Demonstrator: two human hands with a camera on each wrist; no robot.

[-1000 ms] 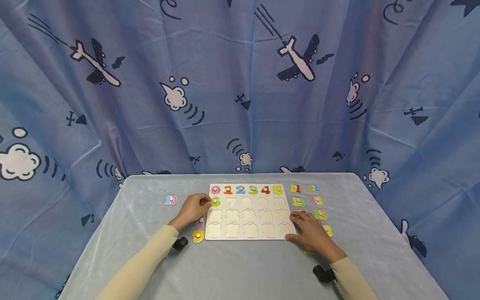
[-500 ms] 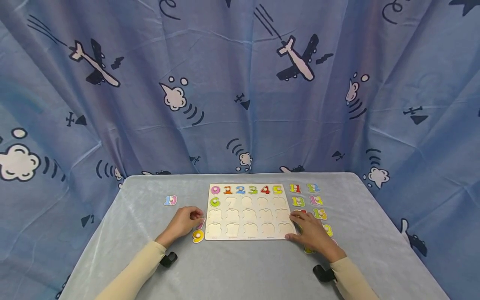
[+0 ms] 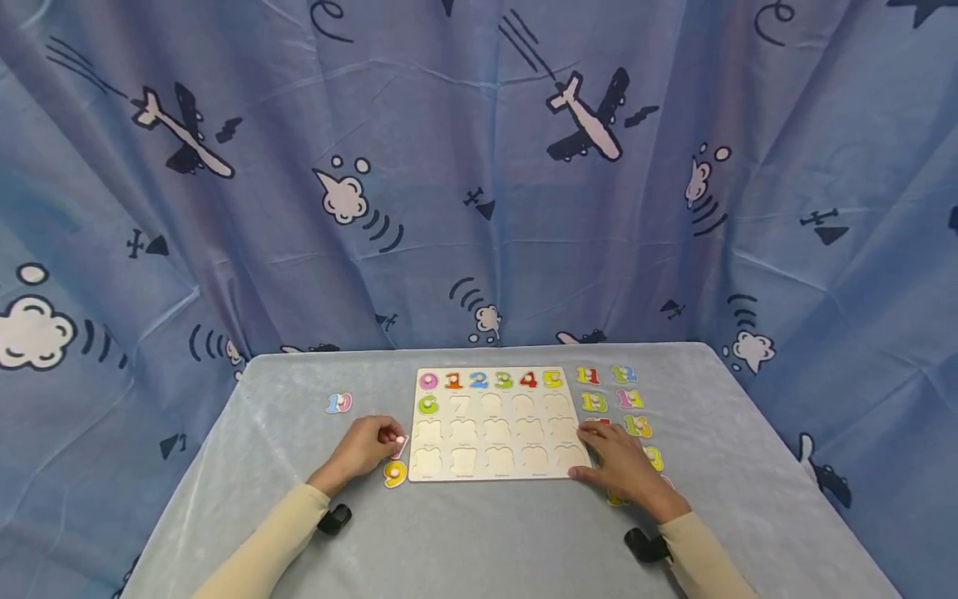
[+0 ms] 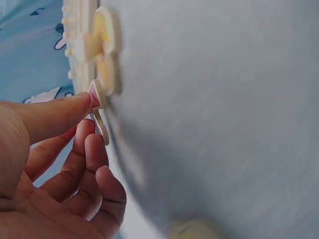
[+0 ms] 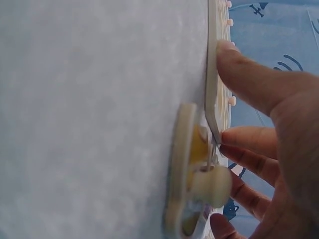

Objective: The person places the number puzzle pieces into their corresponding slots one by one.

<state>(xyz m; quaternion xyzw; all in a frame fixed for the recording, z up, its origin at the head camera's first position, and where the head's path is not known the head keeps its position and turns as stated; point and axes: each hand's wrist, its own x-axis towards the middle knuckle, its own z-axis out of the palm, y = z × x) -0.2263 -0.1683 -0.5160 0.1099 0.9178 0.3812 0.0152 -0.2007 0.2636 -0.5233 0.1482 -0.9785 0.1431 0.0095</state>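
Blue airplane-print curtain (image 3: 479, 166) behind grey table (image 3: 479, 532); loose piece 10 (image 3: 339, 403) far left.

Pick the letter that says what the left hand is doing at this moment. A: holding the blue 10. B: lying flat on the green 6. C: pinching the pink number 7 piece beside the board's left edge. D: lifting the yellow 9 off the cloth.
C: the left hand pinches the pink 7 piece between thumb and fingers beside the puzzle board, while the yellow 9, the green 6 and the 10 lie untouched.
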